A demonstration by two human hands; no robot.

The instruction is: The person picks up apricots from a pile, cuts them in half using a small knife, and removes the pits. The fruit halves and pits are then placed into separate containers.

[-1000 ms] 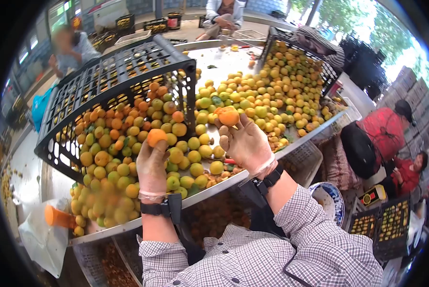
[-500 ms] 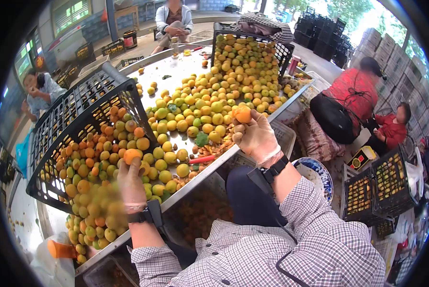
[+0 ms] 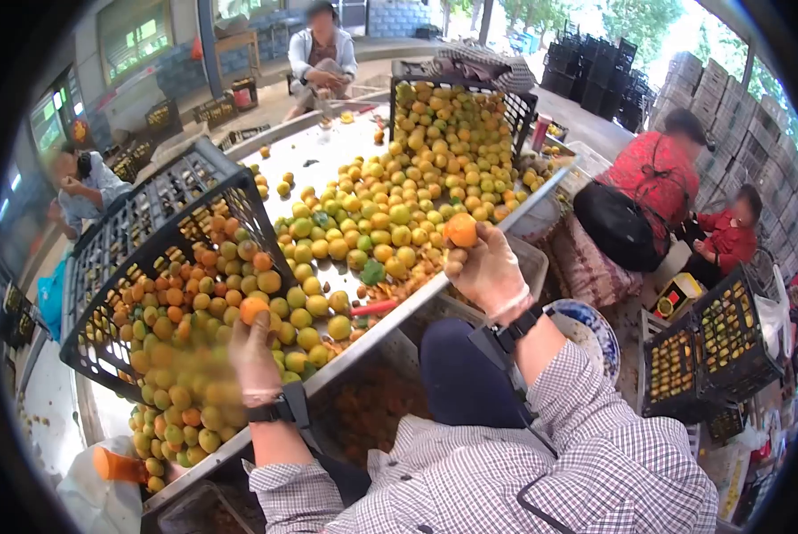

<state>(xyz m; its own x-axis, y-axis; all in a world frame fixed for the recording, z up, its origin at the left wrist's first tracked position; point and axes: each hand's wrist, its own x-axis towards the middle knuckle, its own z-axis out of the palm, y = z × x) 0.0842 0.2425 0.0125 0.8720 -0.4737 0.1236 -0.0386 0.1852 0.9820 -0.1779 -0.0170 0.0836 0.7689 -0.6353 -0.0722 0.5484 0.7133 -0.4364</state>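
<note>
My left hand (image 3: 255, 360), in a thin glove, is closed on an orange apricot (image 3: 254, 310) at the near edge of the heap. My right hand (image 3: 491, 278), gloved too, pinches a bright orange apricot (image 3: 460, 230) above the table's front rim (image 3: 388, 331). Yellow-green and orange apricots (image 3: 332, 242) cover much of the table between the hands. To the left, a tipped black crate (image 3: 178, 198) spills more of them beside my left hand. A red handle (image 3: 374, 308) lies among orange scraps between my hands; its other end is hard to make out.
Another tipped black crate (image 3: 525, 107) stands at the table's far end. An orange cup (image 3: 119, 465) lies at the lower left. At right are a blue-patterned basin (image 3: 609, 338), packed fruit crates (image 3: 728, 329) and two people in red. Two other people sit beyond the table.
The view has shifted slightly, so the table appears a little lower. My right hand has moved slightly right with its apricot. Both hands keep hold of their fruit.
</note>
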